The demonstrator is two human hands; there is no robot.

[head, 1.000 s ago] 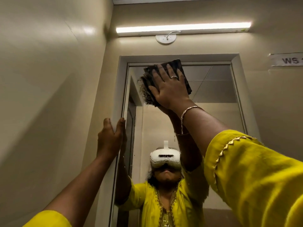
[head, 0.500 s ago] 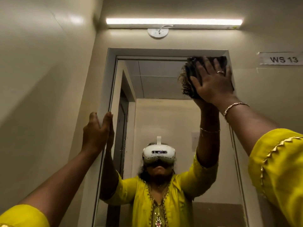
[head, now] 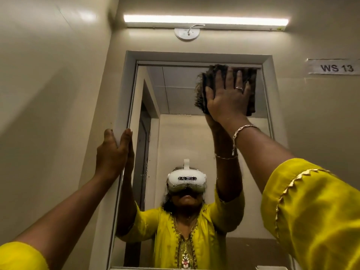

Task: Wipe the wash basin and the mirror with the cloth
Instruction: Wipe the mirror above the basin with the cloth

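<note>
Beige washroom wall, strip light (head: 204,21) above. Item: mirror (head: 194,133), framed. Cloth (head: 206,88): dark, folded, pressed flat to the glass under the right hand (head: 228,102), fingers straight and spread. Within a second it has travelled from top centre to the top right corner (top band probably done). Left hand (head: 113,152): fingers straight, still braced on the frame's left edge. Lower glass is yet to be wiped; the wash basin is out of view.

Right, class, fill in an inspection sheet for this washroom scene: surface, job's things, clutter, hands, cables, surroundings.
Surface: mirror, in a pale frame on the wall.
Job's things: dark cloth, flat on the mirror's top right corner.
Clutter: nothing seen.
Hands: right hand presses the cloth, fingers straight; left hand rests on the frame's left edge.
Cables: short wire up to the lamp.
Surroundings: lit tube lamp; label reading WS 13.
</note>
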